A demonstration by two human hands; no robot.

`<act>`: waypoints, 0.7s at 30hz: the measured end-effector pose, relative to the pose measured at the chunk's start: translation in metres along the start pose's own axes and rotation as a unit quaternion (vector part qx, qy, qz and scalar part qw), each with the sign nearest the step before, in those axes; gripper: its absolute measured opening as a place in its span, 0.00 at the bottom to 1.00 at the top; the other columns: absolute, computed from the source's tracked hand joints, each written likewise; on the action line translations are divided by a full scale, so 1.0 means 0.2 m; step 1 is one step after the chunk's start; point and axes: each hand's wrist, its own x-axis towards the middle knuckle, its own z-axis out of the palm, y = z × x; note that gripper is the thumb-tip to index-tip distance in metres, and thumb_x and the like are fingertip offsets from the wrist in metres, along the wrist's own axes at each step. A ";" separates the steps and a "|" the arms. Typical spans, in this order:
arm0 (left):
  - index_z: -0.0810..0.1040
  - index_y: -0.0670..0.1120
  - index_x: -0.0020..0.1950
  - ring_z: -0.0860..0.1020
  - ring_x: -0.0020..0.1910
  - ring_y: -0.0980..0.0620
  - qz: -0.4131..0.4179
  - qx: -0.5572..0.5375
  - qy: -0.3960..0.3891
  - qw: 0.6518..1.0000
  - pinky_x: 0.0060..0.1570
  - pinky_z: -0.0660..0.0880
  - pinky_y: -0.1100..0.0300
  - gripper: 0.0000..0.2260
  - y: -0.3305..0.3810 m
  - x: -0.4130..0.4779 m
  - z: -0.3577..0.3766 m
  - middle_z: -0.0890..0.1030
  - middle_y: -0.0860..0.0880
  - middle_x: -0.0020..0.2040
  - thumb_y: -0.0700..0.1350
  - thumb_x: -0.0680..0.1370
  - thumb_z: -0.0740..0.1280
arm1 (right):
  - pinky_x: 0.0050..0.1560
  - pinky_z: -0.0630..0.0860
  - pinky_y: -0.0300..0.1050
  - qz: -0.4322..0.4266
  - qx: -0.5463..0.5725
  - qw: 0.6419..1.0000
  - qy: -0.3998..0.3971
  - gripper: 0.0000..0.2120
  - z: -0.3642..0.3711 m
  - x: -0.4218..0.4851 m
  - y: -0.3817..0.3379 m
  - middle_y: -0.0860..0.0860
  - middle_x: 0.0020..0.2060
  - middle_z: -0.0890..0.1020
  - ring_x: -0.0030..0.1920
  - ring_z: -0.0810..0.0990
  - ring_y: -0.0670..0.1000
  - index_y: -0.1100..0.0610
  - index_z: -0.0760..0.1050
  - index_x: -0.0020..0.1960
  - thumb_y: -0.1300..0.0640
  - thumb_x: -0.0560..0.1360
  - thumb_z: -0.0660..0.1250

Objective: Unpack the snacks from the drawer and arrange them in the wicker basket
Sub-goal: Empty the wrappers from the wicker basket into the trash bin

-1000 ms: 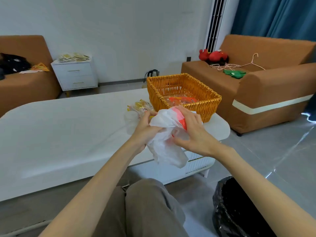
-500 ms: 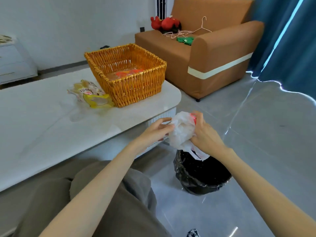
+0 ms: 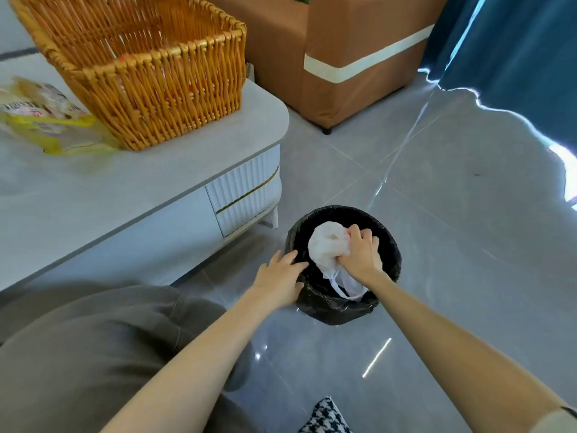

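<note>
My right hand [image 3: 360, 253] grips a crumpled white plastic bag [image 3: 326, 245] and holds it inside the mouth of a black-lined waste bin [image 3: 387, 242] on the floor. The bag's loop handle hangs over the bin's near rim. My left hand [image 3: 281, 275] rests on the bin's left rim with its fingers spread. The wicker basket [image 3: 150, 76] stands on the white table [image 3: 125, 189] at the upper left, with orange packets showing dimly through its weave. A yellow and clear snack pack [image 3: 40, 117] lies on the table to the left of the basket.
The table's ribbed white drawer front [image 3: 246, 195] is shut, just left of the bin. A brown sofa [image 3: 343, 57] stands behind, with a blue curtain [image 3: 515, 57] at the right. My grey-trousered knee [image 3: 93, 354] fills the lower left. Grey tiled floor surrounds the bin.
Both hands carried the white bag from the table down to the bin. My left hand let go of the bag and now rests on the bin's rim. The view tilted downward.
</note>
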 end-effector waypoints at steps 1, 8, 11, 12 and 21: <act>0.58 0.55 0.78 0.46 0.78 0.41 0.000 0.016 -0.004 1.000 0.73 0.55 0.42 0.23 -0.01 0.01 0.02 0.49 0.49 0.80 0.49 0.83 0.58 | 0.54 0.68 0.54 0.008 -0.041 0.999 0.002 0.20 0.04 0.01 0.00 0.57 0.59 0.68 0.59 0.65 0.60 0.55 0.65 0.63 0.55 0.73 0.65; 0.57 0.56 0.78 0.44 0.78 0.43 0.028 0.088 -0.015 0.996 0.75 0.45 0.42 0.21 -0.09 0.09 0.11 0.50 0.47 0.79 0.49 0.84 0.53 | 0.49 0.74 0.50 0.005 -0.091 0.994 -0.063 0.22 0.35 0.12 0.08 0.57 0.58 0.74 0.56 0.76 0.60 0.53 0.63 0.72 0.56 0.78 0.61; 0.57 0.55 0.78 0.47 0.78 0.45 0.032 0.065 -0.018 0.997 0.75 0.45 0.46 0.22 -0.12 0.12 0.13 0.56 0.47 0.78 0.47 0.84 0.54 | 0.64 0.71 0.49 0.001 -0.129 0.977 -0.171 0.21 0.47 0.18 0.12 0.56 0.62 0.77 0.63 0.75 0.57 0.55 0.68 0.71 0.55 0.78 0.60; 0.57 0.55 0.78 0.47 0.78 0.45 0.032 0.054 -0.018 0.998 0.75 0.45 0.47 0.22 -0.13 0.13 0.14 0.57 0.48 0.78 0.47 0.83 0.55 | 0.68 0.67 0.49 0.013 -0.123 0.969 -0.216 0.22 0.50 0.18 0.13 0.56 0.65 0.75 0.66 0.73 0.57 0.56 0.68 0.72 0.56 0.78 0.60; 0.55 0.55 0.78 0.48 0.78 0.44 0.014 0.032 -0.080 0.996 0.75 0.47 0.41 0.23 -0.11 0.18 0.13 0.58 0.47 0.78 0.48 0.83 0.56 | 0.66 0.64 0.46 0.006 -0.056 0.937 -0.346 0.27 0.56 0.15 0.22 0.57 0.71 0.67 0.66 0.69 0.60 0.48 0.49 0.79 0.47 0.83 0.53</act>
